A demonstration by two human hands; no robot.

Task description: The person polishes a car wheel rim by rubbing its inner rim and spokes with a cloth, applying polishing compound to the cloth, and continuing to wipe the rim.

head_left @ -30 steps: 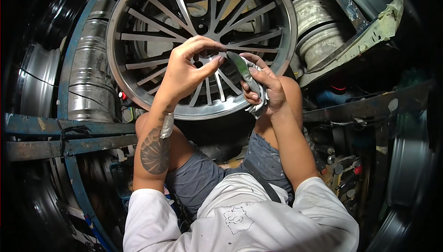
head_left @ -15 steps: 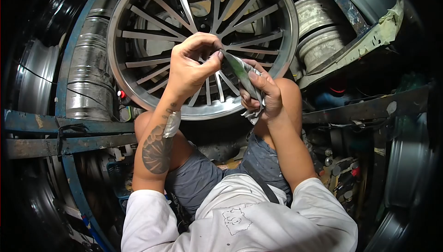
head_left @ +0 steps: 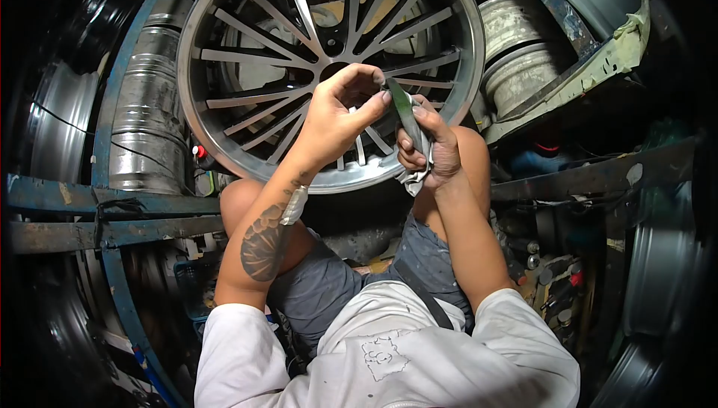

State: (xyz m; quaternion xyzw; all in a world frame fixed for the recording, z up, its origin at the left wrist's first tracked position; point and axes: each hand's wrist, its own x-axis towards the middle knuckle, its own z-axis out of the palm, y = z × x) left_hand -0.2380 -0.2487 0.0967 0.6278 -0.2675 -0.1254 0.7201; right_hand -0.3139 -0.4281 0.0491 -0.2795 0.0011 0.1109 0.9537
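Note:
A large multi-spoke wheel rim (head_left: 196,101) with dark pockets and bright spokes lies in front of my knees. Above its lower right part, my left hand (head_left: 348,112) pinches the upper end of a dark green-grey strip (head_left: 404,107) between thumb and fingers. The strip's lower part is in my right hand (head_left: 432,146), whose fingers wrap round it together with a crumpled whitish cloth (head_left: 413,181). Both hands are close together, joined by the strip.
Stacked silver rims (head_left: 146,109) stand at the left behind a blue metal frame (head_left: 60,197). More dusty rims (head_left: 520,75) are at the upper right, beside a pale torn-edged panel (head_left: 624,45). Tools and small parts (head_left: 557,277) lie at the lower right.
My left hand has moved right, nearer to my right hand, with the end of the strip. The strip now stands more upright and shows its narrower side.

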